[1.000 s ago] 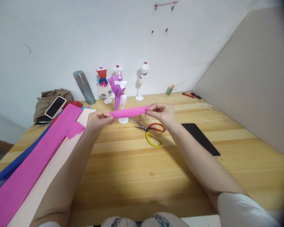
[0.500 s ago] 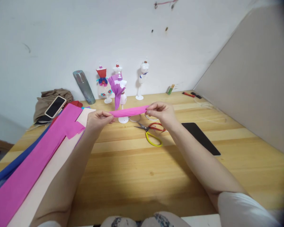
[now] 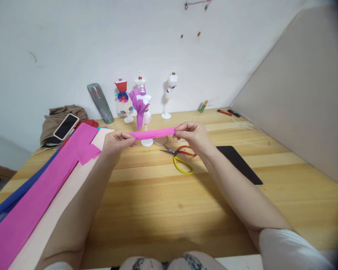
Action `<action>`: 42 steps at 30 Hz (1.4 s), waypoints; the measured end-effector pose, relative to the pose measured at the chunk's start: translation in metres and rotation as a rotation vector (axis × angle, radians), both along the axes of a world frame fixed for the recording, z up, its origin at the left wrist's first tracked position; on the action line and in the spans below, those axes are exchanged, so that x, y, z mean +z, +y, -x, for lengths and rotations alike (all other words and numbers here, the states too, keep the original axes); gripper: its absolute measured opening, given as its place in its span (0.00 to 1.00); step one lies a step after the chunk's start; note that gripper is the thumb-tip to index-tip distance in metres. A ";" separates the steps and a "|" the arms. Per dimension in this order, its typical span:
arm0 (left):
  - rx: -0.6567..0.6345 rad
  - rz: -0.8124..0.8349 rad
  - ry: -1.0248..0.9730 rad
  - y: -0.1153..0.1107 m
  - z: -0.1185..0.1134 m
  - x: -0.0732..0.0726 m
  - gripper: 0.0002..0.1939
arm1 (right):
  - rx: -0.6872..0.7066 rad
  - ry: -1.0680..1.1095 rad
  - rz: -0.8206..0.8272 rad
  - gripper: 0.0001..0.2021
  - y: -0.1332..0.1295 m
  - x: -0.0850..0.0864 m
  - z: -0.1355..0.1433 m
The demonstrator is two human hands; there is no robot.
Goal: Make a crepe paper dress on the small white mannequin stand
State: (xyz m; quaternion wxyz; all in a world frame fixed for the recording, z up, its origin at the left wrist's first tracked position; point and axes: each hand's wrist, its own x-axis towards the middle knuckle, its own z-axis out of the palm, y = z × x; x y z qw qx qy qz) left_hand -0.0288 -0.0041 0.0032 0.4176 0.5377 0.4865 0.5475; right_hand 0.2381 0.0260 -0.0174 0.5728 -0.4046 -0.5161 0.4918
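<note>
pink crepe-paper strip (image 3: 153, 132), mid-frame above the counter (image 3: 163, 195), pinched at either end by left hand (image 3: 116, 141) and right hand (image 3: 193, 134), pulled taut and level, seemingly to keep folds flat; scissors (image 3: 180, 157) below.

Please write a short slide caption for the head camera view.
Left hand and right hand pinch a pink paper strip by its ends above scissors on a wooden table.

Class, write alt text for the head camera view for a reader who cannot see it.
Two bare hands, left hand and right hand, hold a folded pink crepe paper strip stretched between them above a wooden table. Scissors lie beneath; pink paper sheets lie left, small dress-form mannequins behind.
</note>
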 end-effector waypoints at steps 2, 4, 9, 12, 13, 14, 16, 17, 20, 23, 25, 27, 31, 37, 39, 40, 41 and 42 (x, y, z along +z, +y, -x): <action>0.008 0.004 0.015 0.000 -0.001 0.000 0.09 | -0.002 0.002 0.002 0.12 0.000 0.000 0.000; 0.020 0.004 0.018 0.000 -0.001 0.000 0.10 | -0.006 0.012 0.004 0.12 0.000 0.000 0.001; 0.071 -0.064 -0.016 0.005 -0.003 -0.011 0.13 | -0.039 0.013 -0.002 0.10 -0.001 0.000 0.003; 0.098 -0.110 -0.024 0.009 -0.004 -0.019 0.14 | -0.050 -0.014 -0.034 0.10 -0.001 0.000 0.003; 0.105 -0.122 -0.019 0.010 -0.004 -0.021 0.14 | -0.047 -0.023 -0.046 0.09 -0.001 0.000 0.003; 0.112 -0.135 -0.013 0.011 -0.004 -0.023 0.15 | -0.042 -0.032 -0.056 0.09 -0.001 0.000 0.003; 0.124 -0.159 0.006 0.011 -0.003 -0.024 0.16 | -0.033 -0.047 -0.075 0.09 -0.002 -0.001 0.003; 0.132 -0.173 0.025 0.011 -0.003 -0.024 0.17 | -0.030 -0.054 -0.084 0.09 -0.002 -0.001 0.003; 0.157 -0.249 0.145 0.007 -0.001 -0.022 0.14 | -0.029 -0.067 -0.113 0.09 -0.002 -0.004 0.004; 0.186 -0.351 0.305 0.003 0.000 -0.020 0.08 | -0.026 -0.076 -0.133 0.09 -0.001 -0.006 0.003; 0.190 -0.404 0.381 0.002 0.000 -0.019 0.07 | -0.033 -0.090 -0.147 0.09 0.000 -0.007 0.003; 0.182 -0.436 0.424 0.001 0.001 -0.019 0.07 | -0.050 -0.112 -0.167 0.09 0.001 -0.009 0.003; 0.190 -0.440 0.463 0.002 0.001 -0.018 0.07 | -0.066 -0.158 -0.208 0.07 0.003 -0.010 0.003; 0.190 -0.468 0.504 0.005 0.002 -0.018 0.08 | -0.059 -0.195 -0.229 0.05 0.005 -0.013 0.004; 0.183 -0.481 0.512 0.007 0.003 -0.020 0.08 | -0.068 -0.204 -0.225 0.05 0.005 -0.013 0.004; 0.181 -0.488 0.516 0.008 0.005 -0.021 0.08 | -0.069 -0.205 -0.218 0.05 0.005 -0.014 0.004; 0.179 -0.491 0.520 0.009 0.006 -0.022 0.08 | -0.069 -0.202 -0.208 0.06 0.005 -0.014 0.005; 0.177 -0.492 0.525 0.010 0.007 -0.023 0.08 | -0.070 -0.196 -0.197 0.06 0.005 -0.013 0.005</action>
